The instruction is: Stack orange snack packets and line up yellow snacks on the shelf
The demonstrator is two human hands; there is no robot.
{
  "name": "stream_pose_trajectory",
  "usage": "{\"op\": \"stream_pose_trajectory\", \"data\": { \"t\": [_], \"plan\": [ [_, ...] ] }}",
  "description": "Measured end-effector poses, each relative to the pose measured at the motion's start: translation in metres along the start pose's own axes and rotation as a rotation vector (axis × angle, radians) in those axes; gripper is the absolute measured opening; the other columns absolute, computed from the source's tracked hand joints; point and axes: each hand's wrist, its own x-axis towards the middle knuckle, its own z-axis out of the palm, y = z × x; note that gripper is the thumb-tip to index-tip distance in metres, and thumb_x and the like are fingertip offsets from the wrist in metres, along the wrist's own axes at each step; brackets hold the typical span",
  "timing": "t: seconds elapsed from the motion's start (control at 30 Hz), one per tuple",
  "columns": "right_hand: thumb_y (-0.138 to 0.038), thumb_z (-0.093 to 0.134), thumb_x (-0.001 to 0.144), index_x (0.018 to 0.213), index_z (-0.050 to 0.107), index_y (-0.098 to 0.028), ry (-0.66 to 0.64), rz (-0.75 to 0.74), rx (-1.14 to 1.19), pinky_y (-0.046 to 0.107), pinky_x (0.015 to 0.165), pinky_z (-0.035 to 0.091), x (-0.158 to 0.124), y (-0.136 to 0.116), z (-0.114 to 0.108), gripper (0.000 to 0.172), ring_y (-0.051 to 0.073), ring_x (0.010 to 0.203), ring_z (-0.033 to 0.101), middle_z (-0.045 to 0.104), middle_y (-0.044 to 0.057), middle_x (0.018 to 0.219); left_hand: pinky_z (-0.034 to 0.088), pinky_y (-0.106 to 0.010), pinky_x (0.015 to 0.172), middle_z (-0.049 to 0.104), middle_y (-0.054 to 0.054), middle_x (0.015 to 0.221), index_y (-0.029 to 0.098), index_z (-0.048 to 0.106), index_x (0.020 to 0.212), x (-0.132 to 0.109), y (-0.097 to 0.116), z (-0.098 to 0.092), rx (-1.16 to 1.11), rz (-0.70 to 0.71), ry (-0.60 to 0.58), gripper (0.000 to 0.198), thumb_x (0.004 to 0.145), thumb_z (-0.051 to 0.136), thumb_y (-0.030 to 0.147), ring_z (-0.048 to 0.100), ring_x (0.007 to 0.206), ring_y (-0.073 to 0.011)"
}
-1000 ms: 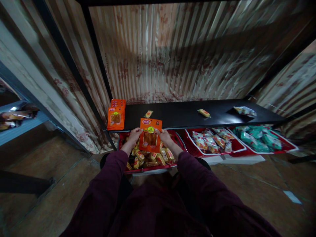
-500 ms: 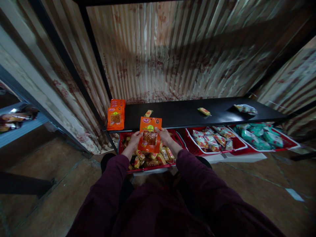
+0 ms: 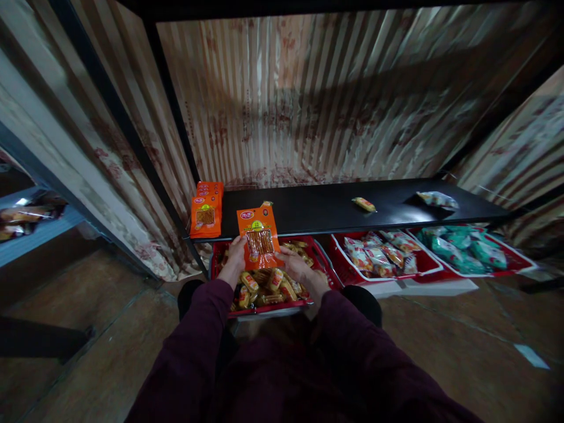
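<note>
An orange snack packet [image 3: 259, 239] with a clear window showing brown sticks is held up in front of me. My left hand [image 3: 237, 254] is closed on its lower left edge. My right hand [image 3: 296, 262] grips its lower right corner between thumb and fingers. Below both hands, a red basket [image 3: 323, 258] holds many small yellow-wrapped snacks [image 3: 276, 279]. Several orange packets [image 3: 205, 215] like the held one lie overlapping at the left end of the black shelf [image 3: 308, 202]. A small yellow-wrapped snack [image 3: 267, 203] on the shelf is mostly hidden behind the held packet.
Farther right on the shelf lie a yellow-wrapped snack [image 3: 364, 204] and a pale packet [image 3: 437, 200]. Two more baskets stand on the right, one with white-and-red packets [image 3: 379, 252], another with green packets [image 3: 462, 245]. A black shelf post [image 3: 170, 106] rises on the left.
The orange packet has moved slightly left and now tilts a little. My right hand has slid from its upper right side to its lower right corner.
</note>
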Motion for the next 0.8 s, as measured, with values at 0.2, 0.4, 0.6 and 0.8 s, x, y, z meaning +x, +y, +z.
{"op": "stream_pose_trajectory", "data": {
  "t": [0.2,0.4,0.6,0.8],
  "plan": [
    [-0.026,0.079,0.055,0.085,0.066,-0.021,-0.045,-0.010,0.080,0.030,0.071,0.053,-0.005,0.003,0.009,0.034,0.019,0.078,0.067,0.072,0.002,0.079,0.049,-0.032,0.077,0.068,-0.001,0.073,0.018,0.064,0.090,0.003,-0.005,-0.001,0.030,-0.005,0.008,0.035,0.066,0.073,0.040,0.065,0.075,-0.0157],
    [-0.030,0.079,0.053,0.084,0.065,-0.021,-0.008,-0.031,0.090,0.031,0.069,0.051,-0.008,0.005,0.017,0.036,0.021,0.080,0.066,0.072,0.002,0.076,0.050,-0.032,0.074,0.069,-0.003,0.074,0.017,0.064,0.087,-0.001,-0.003,0.002,0.056,0.013,-0.016,0.034,0.065,0.073,0.042,0.065,0.073,-0.0168],
    [-0.029,0.078,0.051,0.083,0.066,-0.022,0.062,-0.041,0.120,0.030,0.065,0.051,-0.007,0.015,0.014,0.035,0.020,0.076,0.066,0.072,0.003,0.079,0.049,-0.032,0.072,0.068,-0.003,0.075,0.016,0.063,0.087,-0.003,-0.005,0.003,0.126,0.014,0.006,0.026,0.069,0.068,0.034,0.065,0.073,-0.0174],
    [-0.028,0.077,0.050,0.079,0.065,-0.023,0.124,-0.056,0.122,0.028,0.063,0.050,-0.004,0.015,0.014,0.033,0.019,0.075,0.066,0.072,0.001,0.077,0.042,-0.035,0.092,0.066,-0.009,0.106,0.020,0.059,0.105,-0.010,-0.006,0.009,0.318,0.131,0.164,0.039,0.067,0.062,0.014,0.061,0.102,-0.0224]
  ]
}}
